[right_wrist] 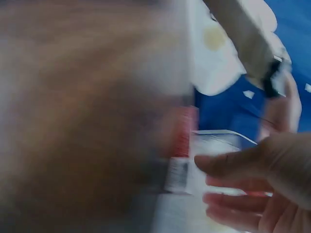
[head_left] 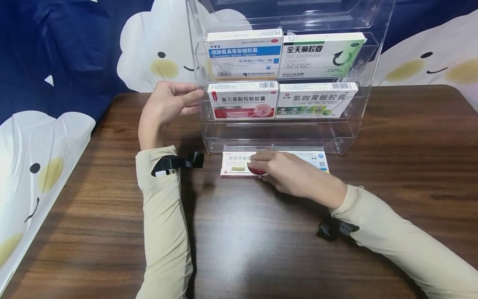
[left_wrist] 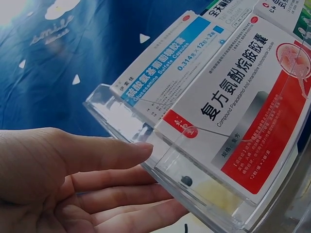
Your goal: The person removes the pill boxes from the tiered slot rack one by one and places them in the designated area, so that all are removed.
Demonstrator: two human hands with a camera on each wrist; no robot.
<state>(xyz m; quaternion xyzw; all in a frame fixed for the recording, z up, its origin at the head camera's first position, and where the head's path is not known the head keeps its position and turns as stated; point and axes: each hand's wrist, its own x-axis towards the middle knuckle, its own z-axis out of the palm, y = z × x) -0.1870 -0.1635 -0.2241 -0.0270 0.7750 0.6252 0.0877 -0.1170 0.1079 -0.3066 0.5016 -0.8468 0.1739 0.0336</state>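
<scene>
A clear plastic rack [head_left: 276,132] stands on the table with medicine boxes on two tiers. My left hand [head_left: 164,109] is at its left side, thumb and fairly straight fingers touching the side panel beside a red-and-white medicine box [left_wrist: 238,107]. At the rack's foot, a white medicine box [head_left: 234,164] and another medicine box [head_left: 317,162] lie side by side. My right hand [head_left: 291,172] is over where they meet, covering part of both. In the blurred right wrist view, its thumb is close to a box end [right_wrist: 179,174], with the fingers extended and apart from the thumb.
On the upper tier are a blue-and-white box [head_left: 244,56] and a green-and-white box [head_left: 321,56]. Beside the red-and-white one is another white box [head_left: 317,99]. A blue cloth with white clouds [head_left: 74,41] hangs behind the wooden table [head_left: 239,249].
</scene>
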